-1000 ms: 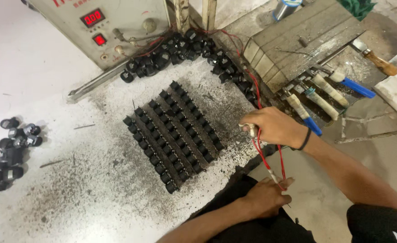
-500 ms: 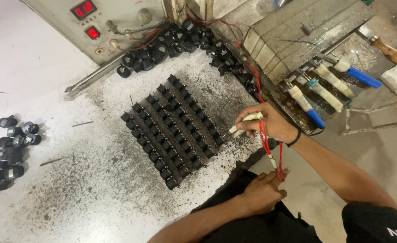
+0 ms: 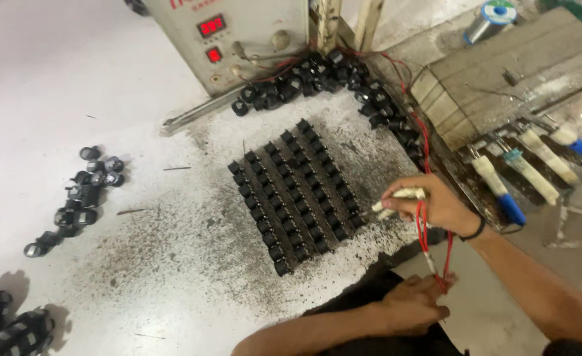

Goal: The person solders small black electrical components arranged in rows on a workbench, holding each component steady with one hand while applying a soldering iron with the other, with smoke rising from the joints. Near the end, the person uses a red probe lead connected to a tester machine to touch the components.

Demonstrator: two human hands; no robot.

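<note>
Right hand (image 3: 439,206) pinches pale twin probes (image 3: 396,200) just right of the black component grid (image 3: 295,194), near the table edge. Left hand (image 3: 413,304), fingers closed, grips red wires (image 3: 425,231) below; bare tabletop lies left.

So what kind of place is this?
Probably a small electronics workshop. A grey box-shaped machine with red number lights stands on the bench, small black plastic parts lie in neat rows, and the right hand holds cream probes on thin red wires.

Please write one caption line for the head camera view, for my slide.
Right hand holds pale probes beside rows of small black parts; left hand pinches red wires.
</note>
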